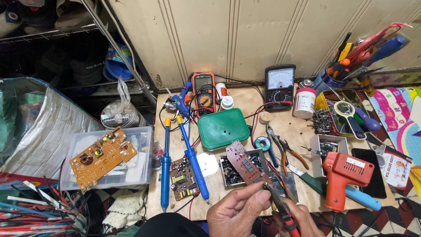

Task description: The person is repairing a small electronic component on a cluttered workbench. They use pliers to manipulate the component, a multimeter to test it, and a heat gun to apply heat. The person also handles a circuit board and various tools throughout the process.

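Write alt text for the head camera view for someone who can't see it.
A left hand holds a reddish circuit board while the right hand brings red-handled pliers to its lower end, above a cluttered wooden workbench. Around them lie two blue soldering irons, two multimeters, a green box and an orange soldering gun.

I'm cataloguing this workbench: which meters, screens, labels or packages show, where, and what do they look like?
Orange-and-black digital multimeter: back centre, grey screen.
Black analogue meter: back right, white dial.
White labelled tub: beside it, red lid.
Black phone: right edge, dark screen.
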